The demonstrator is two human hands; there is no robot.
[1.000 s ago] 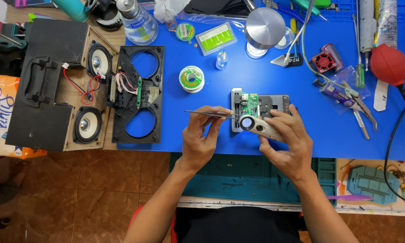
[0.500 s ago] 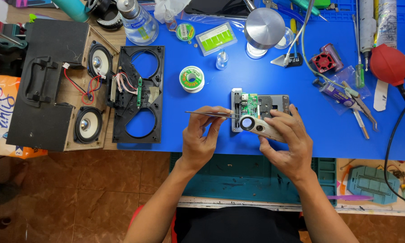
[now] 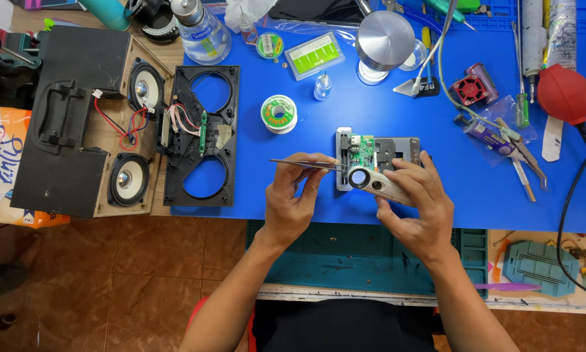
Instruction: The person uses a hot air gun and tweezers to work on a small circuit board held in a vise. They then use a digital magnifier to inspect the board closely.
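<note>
Circuit board (image 3: 363,151): small, green, in grey holder (image 3: 397,148) on blue table (image 3: 306,195) | left hand (image 3: 293,202) pinching tweezers (image 3: 306,163), tips at board | right hand (image 3: 413,208) gripping loupe (image 3: 374,182) | solder detail unreadable, lower board hidden by loupe

— Where is the little board (image 3: 363,151)?

— On the mat (image 3: 306,189), in a metal holder (image 3: 397,148), between the two hands. The left hand (image 3: 291,202) is left of it, the right hand (image 3: 415,210) is right of it.

— And the tweezers (image 3: 306,163)?

— In the left hand, tips by the board. The magnifier (image 3: 376,182) lies over the board's near edge.

— What's far left?

— The open speaker box (image 3: 78,124), with the solder spool (image 3: 278,113) between it and the board
</note>
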